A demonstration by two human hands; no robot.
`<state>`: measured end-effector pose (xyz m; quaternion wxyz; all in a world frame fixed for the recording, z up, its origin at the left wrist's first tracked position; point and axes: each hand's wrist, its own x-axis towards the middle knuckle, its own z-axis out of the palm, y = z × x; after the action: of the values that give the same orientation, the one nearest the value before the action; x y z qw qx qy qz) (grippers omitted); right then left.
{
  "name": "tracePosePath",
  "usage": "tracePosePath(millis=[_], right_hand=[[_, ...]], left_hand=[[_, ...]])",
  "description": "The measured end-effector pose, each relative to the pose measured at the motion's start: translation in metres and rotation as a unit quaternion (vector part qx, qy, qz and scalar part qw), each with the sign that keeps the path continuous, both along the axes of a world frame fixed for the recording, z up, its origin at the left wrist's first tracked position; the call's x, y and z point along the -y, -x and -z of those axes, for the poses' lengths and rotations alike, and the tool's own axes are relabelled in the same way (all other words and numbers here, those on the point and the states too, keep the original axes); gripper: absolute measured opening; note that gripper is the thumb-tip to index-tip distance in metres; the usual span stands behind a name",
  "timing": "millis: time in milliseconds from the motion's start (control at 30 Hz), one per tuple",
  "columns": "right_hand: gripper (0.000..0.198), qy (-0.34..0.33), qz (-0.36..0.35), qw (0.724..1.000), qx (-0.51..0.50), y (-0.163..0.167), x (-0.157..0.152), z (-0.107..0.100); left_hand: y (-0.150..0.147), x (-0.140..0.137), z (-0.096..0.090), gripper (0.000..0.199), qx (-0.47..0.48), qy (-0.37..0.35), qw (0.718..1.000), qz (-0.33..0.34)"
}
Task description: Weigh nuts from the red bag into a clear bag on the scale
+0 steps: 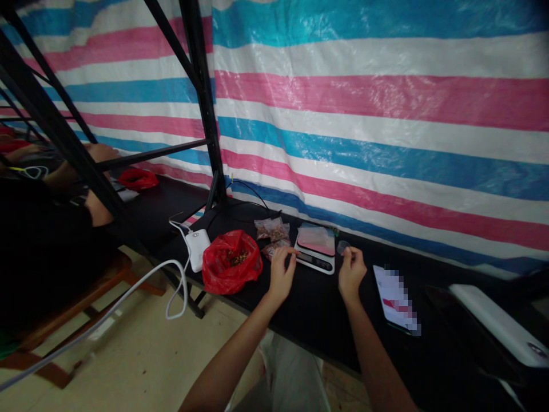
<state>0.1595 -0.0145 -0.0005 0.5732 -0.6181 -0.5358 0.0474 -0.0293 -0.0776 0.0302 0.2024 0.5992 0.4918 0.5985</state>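
A small white digital scale sits on the black table, its top reflecting pink. My left hand rests on the table at the scale's left edge, fingers curled, touching a small clear packet of brown bits. My right hand is just right of the scale and pinches a small clear plastic bag between thumb and fingers. An open red plastic bag with brown pieces inside lies left of my left hand. More small filled packets lie behind it.
A white power bank with a white cable hangs off the table's left end. A phone and a white flat device lie to the right. Black shelf posts stand at the back left; another person's arm shows beyond them. A striped tarp backs the table.
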Motion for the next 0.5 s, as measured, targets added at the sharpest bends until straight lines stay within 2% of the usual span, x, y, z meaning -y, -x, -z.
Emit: tracePosePath(millis=[67,167,233,300,400,467,500], right_hand=[[0.04,0.003,0.012,1.0,-0.007,-0.005,-0.002,0.002],[0.04,0.017,0.029,0.999,0.002,-0.011,-0.006,0.003],[0.04,0.03,0.05,0.998,0.033,-0.017,-0.011,0.006],[0.046,0.04,0.078,0.992,0.087,-0.024,-0.019,0.011],[0.059,0.084,0.098,0.981,0.148,-0.029,-0.033,0.019],[0.062,0.138,0.098,0.974,0.154,-0.029,-0.04,0.023],[0.06,0.167,0.094,0.97,0.15,-0.028,-0.043,0.025]], left_hand=[[0.011,0.029,-0.001,0.02,-0.016,0.005,0.999,0.028],[0.037,0.07,-0.004,0.018,-0.049,0.002,0.998,0.028],[0.06,0.091,-0.01,0.017,-0.074,-0.017,0.997,-0.003],[0.087,0.102,-0.016,0.017,-0.105,-0.044,0.992,-0.062],[0.131,0.095,-0.026,0.018,-0.169,-0.048,0.971,-0.16],[0.16,0.074,-0.028,0.024,-0.209,-0.025,0.961,-0.18],[0.174,0.061,-0.028,0.031,-0.229,-0.005,0.959,-0.166]])
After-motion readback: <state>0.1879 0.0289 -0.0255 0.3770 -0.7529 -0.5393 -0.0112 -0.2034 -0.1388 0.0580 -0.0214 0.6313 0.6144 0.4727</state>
